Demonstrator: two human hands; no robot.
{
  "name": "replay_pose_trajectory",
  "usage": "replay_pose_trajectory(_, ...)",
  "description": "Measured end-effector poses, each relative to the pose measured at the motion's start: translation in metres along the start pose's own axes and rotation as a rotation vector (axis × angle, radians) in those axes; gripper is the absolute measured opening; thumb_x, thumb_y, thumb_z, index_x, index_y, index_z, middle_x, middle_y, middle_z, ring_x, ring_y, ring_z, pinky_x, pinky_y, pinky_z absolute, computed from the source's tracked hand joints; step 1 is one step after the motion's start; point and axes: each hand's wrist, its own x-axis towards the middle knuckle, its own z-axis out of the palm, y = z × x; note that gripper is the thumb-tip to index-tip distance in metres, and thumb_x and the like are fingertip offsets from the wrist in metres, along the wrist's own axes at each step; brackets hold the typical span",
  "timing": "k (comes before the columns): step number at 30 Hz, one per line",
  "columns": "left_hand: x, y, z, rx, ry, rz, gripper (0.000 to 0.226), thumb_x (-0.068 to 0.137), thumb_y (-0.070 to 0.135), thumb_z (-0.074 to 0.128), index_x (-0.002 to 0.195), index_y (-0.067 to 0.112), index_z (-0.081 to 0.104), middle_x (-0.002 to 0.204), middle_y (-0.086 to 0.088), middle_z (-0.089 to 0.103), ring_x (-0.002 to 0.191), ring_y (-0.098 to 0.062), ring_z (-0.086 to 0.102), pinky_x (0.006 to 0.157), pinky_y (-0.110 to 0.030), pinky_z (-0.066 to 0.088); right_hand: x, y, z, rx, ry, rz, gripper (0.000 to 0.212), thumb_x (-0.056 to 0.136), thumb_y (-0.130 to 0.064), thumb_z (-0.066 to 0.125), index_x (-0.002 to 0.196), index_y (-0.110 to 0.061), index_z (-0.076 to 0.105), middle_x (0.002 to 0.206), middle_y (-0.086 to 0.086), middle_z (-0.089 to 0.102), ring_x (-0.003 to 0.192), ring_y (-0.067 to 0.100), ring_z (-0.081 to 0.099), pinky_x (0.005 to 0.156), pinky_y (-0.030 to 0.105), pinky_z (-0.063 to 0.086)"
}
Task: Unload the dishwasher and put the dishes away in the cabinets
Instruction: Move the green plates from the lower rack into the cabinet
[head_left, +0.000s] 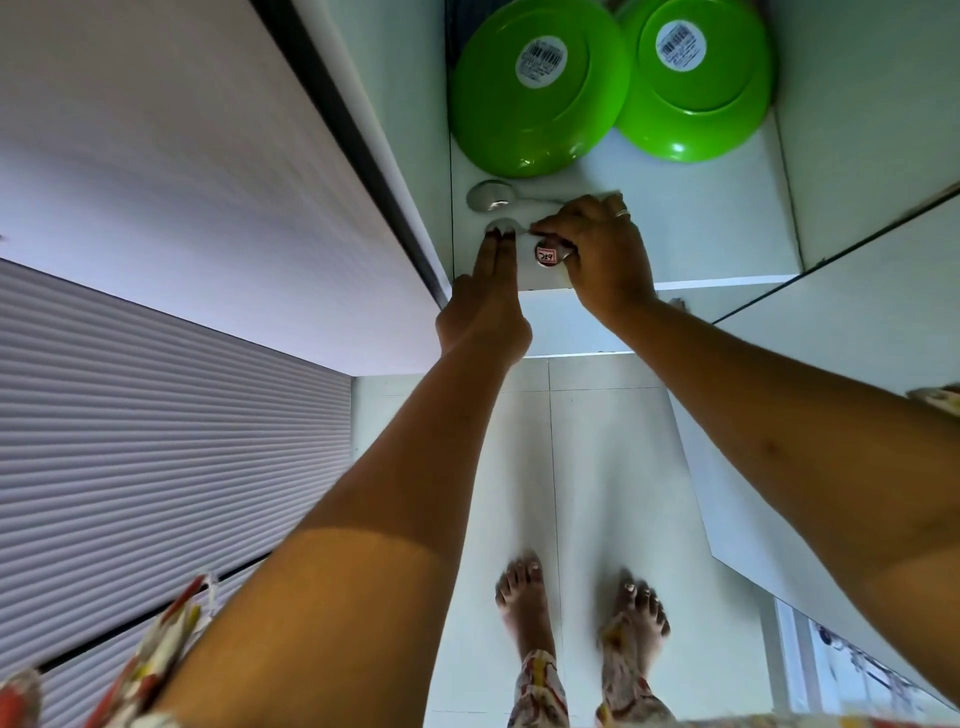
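1. Two bare forearms reached out from patterned sleeves, closest to the camera.
2. The left hand was flat with its fingers straight and together, their tips resting on the bowl of a spoon.
3. The right hand was curled, pinching that spoon's handle. A small shiny piece with a red label showed under its fingers.
4. The spoon lay near the front edge of a white cabinet shelf.
5. A second spoon lay just behind it.
6. Further back, two green plates sat upside down and overlapping, each with a barcode sticker.
7. Bare feet stood on the pale floor below.
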Motion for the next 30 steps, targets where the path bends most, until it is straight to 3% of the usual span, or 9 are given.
replay_pose_trajectory(8, 0.001, -0.002, 0.002, -0.003, 0.007, -0.027, 0.090, 0.084, 0.004, 0.050, 0.151, 0.025, -0.007, 0.158, 0.012, -0.008, 0.124, -0.023, 0.040, 0.074, -0.032, 0.036, 0.008, -0.008, 0.001, -0.023, -0.050, 0.004, 0.038, 0.082, -0.005, 0.048, 0.109, -0.019, 0.072, 0.105, 0.009, 0.065, 0.101, 0.037, 0.055, 0.075, 0.040, 0.051)
replay_pose_trajectory(12, -0.001, -0.007, 0.007, -0.065, 0.060, -0.002, 0.093, 0.086, 0.006, 0.053, 0.149, 0.028, -0.011, 0.158, 0.008, -0.011, 0.127, -0.024, 0.043, 0.072, -0.031, 0.038, 0.003, -0.007, 0.001, 0.009, 0.025, 0.056, 0.047, 0.077, -0.002, 0.055, 0.122, -0.015, 0.059, 0.118, 0.015, 0.053, 0.105, 0.035, 0.053, 0.076, 0.039, 0.049)
replay_pose_trajectory(16, -0.009, -0.012, 0.012, -0.119, 0.107, 0.016, 0.090, 0.088, 0.012, 0.054, 0.150, 0.025, -0.010, 0.159, 0.001, -0.005, 0.127, -0.026, 0.045, 0.073, -0.029, 0.038, 0.000, -0.008, 0.002, 0.063, 0.082, 0.102, 0.038, 0.068, 0.003, 0.053, 0.107, 0.000, 0.053, 0.111, 0.020, 0.050, 0.097, 0.037, 0.051, 0.071, 0.040, 0.045)
replay_pose_trajectory(20, -0.022, -0.010, 0.019, -0.211, 0.165, 0.057, 0.087, 0.088, 0.012, 0.056, 0.151, 0.023, -0.002, 0.159, 0.004, 0.003, 0.123, -0.026, 0.049, 0.080, -0.035, 0.048, -0.003, -0.013, 0.006, 0.119, 0.043, 0.016, 0.034, 0.063, 0.008, 0.040, 0.095, 0.007, 0.051, 0.101, 0.026, 0.049, 0.087, 0.039, 0.050, 0.067, 0.041, 0.041)
replay_pose_trajectory(24, -0.030, -0.005, 0.019, -0.370, 0.214, 0.035, 0.084, 0.089, 0.009, 0.055, 0.151, 0.020, -0.001, 0.159, 0.002, 0.008, 0.132, -0.025, 0.042, 0.091, -0.036, 0.047, -0.002, -0.015, 0.010, 0.156, -0.046, -0.070, 0.012, 0.082, 0.005, 0.046, 0.093, 0.007, 0.052, 0.100, 0.028, 0.049, 0.082, 0.040, 0.052, 0.070, 0.047, 0.047)
replay_pose_trajectory(26, -0.031, -0.003, 0.017, -0.430, 0.234, 0.032, 0.086, 0.089, 0.008, 0.056, 0.151, 0.020, -0.003, 0.160, 0.002, 0.005, 0.131, -0.025, 0.044, 0.086, -0.033, 0.048, 0.000, -0.015, 0.009, 0.184, -0.107, -0.077, 0.011, 0.087, 0.001, 0.050, 0.094, 0.008, 0.054, 0.104, 0.028, 0.048, 0.085, 0.038, 0.054, 0.079, 0.036, 0.046)
replay_pose_trajectory(29, -0.031, -0.002, 0.017, -0.469, 0.259, 0.033, 0.088, 0.088, 0.006, 0.057, 0.151, 0.021, -0.003, 0.160, 0.003, 0.005, 0.126, -0.025, 0.049, 0.075, -0.026, 0.046, 0.000, -0.014, 0.003, 0.251, -0.181, -0.098, 0.013, 0.086, 0.003, 0.057, 0.097, 0.008, 0.061, 0.105, 0.028, 0.050, 0.092, 0.028, 0.057, 0.085, 0.003, 0.033)
replay_pose_trajectory(30, -0.031, -0.003, 0.017, -0.469, 0.253, 0.041, 0.088, 0.088, 0.005, 0.057, 0.151, 0.022, -0.002, 0.159, 0.003, 0.006, 0.125, -0.025, 0.049, 0.075, -0.026, 0.045, 0.001, -0.013, 0.000, 0.250, -0.209, -0.105, 0.015, 0.087, 0.000, 0.058, 0.099, 0.007, 0.064, 0.104, 0.027, 0.052, 0.093, 0.026, 0.058, 0.085, 0.002, 0.032)
